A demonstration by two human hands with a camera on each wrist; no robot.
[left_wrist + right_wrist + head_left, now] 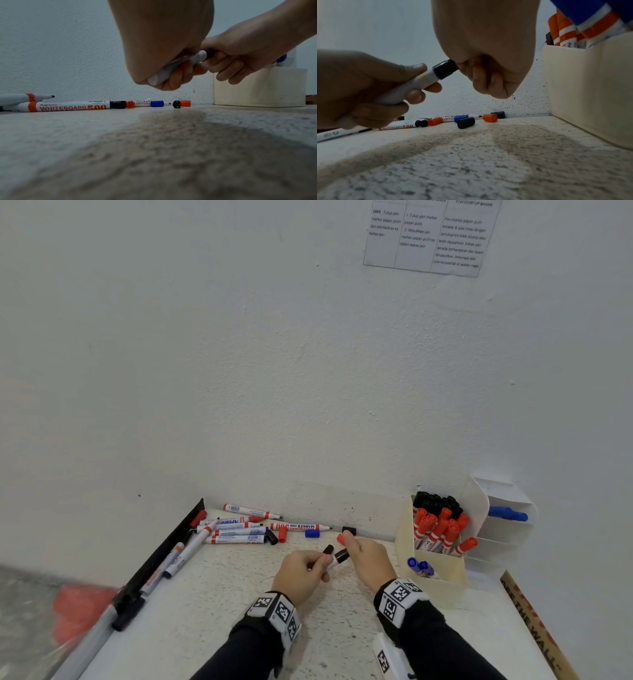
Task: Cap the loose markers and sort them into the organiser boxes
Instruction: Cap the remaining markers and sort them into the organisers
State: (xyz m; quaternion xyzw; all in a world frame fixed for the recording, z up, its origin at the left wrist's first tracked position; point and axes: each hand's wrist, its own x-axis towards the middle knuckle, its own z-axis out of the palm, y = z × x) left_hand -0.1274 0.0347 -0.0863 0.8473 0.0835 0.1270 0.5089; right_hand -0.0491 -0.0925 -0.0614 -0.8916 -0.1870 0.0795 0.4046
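Both grips closed: left hand (pixel 301 571) wraps the marker (pixel 412 86); right hand (pixel 368 559) pinches its black cap (pixel 444 69).

Speckled table (pixel 239 611) with markers (pixel 236 531), caps (pixel 312 533), organiser (pixel 432 573)

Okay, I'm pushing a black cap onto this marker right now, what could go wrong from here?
1. The black cap may not be fully seated: the right hand holds only its end, so it might slip off later.
2. The loose black cap and orange cap lie on the table just beyond your hands; a nudge could roll them away.
3. The uncapped red marker may mark the wall.
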